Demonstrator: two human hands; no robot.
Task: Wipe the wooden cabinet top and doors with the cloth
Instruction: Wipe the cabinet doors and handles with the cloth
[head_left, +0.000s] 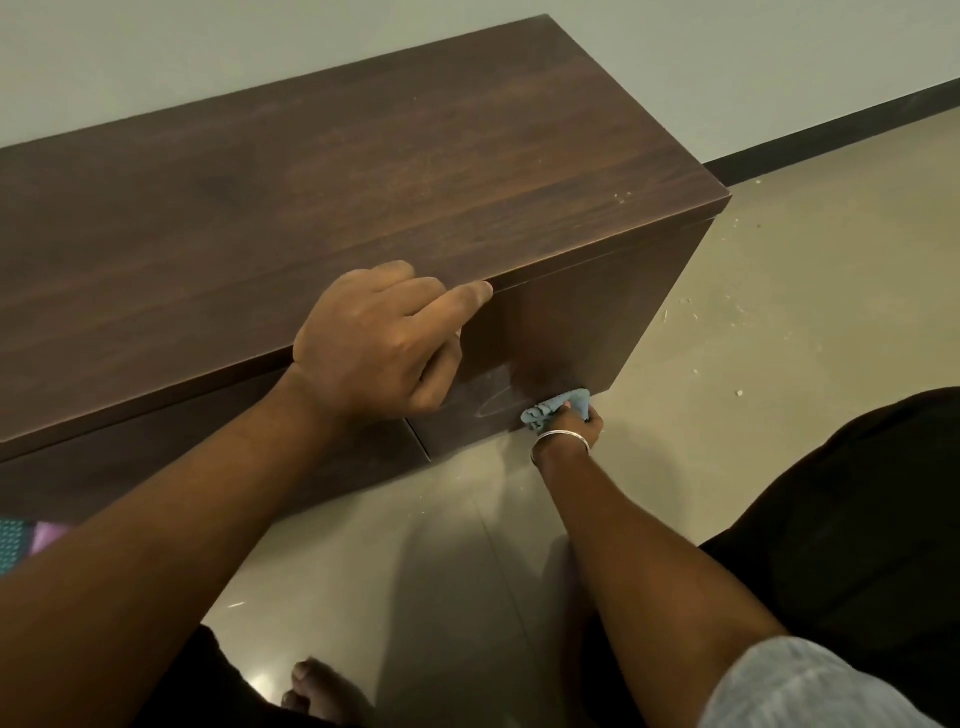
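A long dark wooden cabinet (322, 171) stands against the wall, its top bare. My left hand (379, 343) rests on the front edge of the top, fingers curled over onto the right door (571, 322), holding nothing. My right hand (576, 423), with a metal bangle at the wrist, grips a bunched blue cloth (553, 408) pressed against the bottom edge of that door near the floor. A pale curved smear shows on the door just left of the cloth.
Beige tiled floor (779, 312) lies right of the cabinet, scattered with small white crumbs. A dark skirting runs along the wall. My knee in dark cloth (857, 493) is at right, my bare foot (322, 691) below. A patterned mat (26, 540) lies at far left.
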